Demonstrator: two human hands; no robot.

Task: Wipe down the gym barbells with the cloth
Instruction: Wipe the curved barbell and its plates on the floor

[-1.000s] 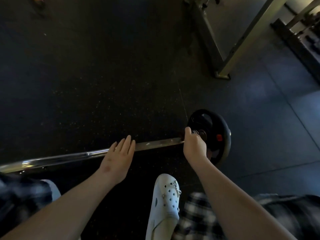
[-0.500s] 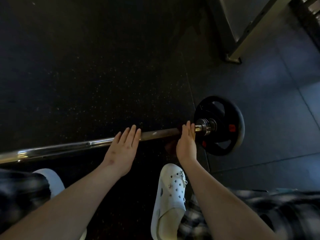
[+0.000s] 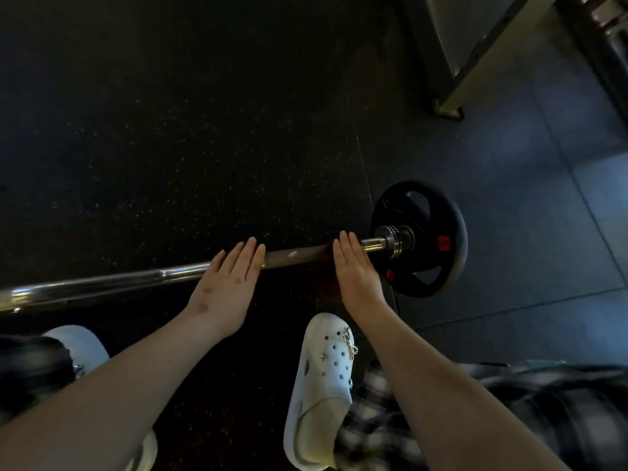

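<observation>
- Head view, looking straight down: the barbell (image 3: pixel 136 280) lies on the dark speckled rubber floor (image 3: pixel 170 130). It runs from the left edge of the shot, slightly uphill, to about middle right.
- Its right end carries a black weight plate (image 3: pixel 445 212) with cutout grips and a couple of small red marks. A shiny metal collar (image 3: pixel 396 241) sits just inside the plate.
- The bar is bright chrome on the left stretch and looks duller and brownish between the two hands.
- The left hand (image 3: pixel 226 287) lies flat on top of the bar, palm down. Its fingers (image 3: pixel 246 256) are straight and together, reaching over the far side. They're not wrapped round anything, so released.
- The right hand (image 3: pixel 355 273) is the same deal: flat on the bar, fingers straight and pointing away from the body, just beside the collar. Released too, nothing gripped.
- There's a dark reddish patch (image 3: pixel 324 277) under and just left of the right hand. It's too murky to tell if that's a cloth or just shadow.
- Both forearms are bare and come in from the bottom of the frame.
- A white clog (image 3: pixel 326 379) with little charms sits on the floor between the arms, toe pointing toward the bar. Another white clog (image 3: pixel 80 341) peeks out lower left, partly hidden by the left arm.
- Plaid trousers (image 3: pixel 526 413) show at lower right.
- Top right, the foot of a pale metal rack (image 3: pixel 475 62) stands on the floor, well apart from the plate.
- The floor on the right side is smoother grey tile with visible seams.
</observation>
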